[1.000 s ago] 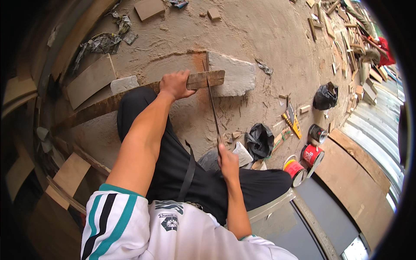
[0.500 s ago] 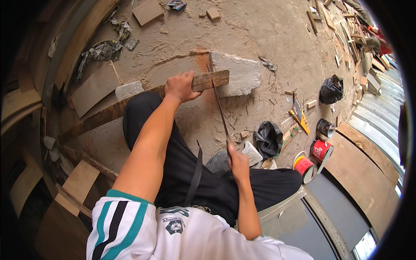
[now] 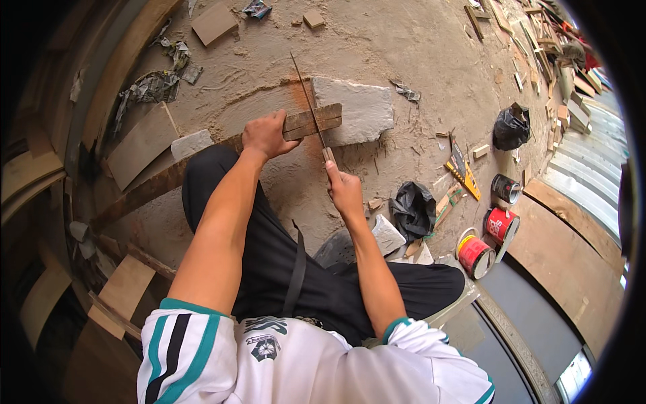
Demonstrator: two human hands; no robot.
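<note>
A long weathered wooden plank (image 3: 326,118) runs from the lower left, past my left knee, to its free end in front of me. My left hand (image 3: 266,135) is closed over the plank, a short way left of the cut. In my right hand (image 3: 344,191) is the wooden handle of a handsaw (image 3: 309,99). The blade crosses the plank close to its end, and its tip reaches well beyond the far edge. A rough white block (image 3: 363,111) lies by the plank's end, partly covered by it.
A second saw with a yellow handle (image 3: 464,176) lies on the ground to the right. Nearby are black plastic bags (image 3: 413,210), paint cans (image 3: 475,256) and wood scraps. Boards (image 3: 142,146) lie at the left; corrugated metal sheeting (image 3: 584,161) stands far right.
My right hand has pushed the saw forward and away from my body, so more blade shows past the plank. My left hand keeps its hold on the plank. The view has shifted slightly.
</note>
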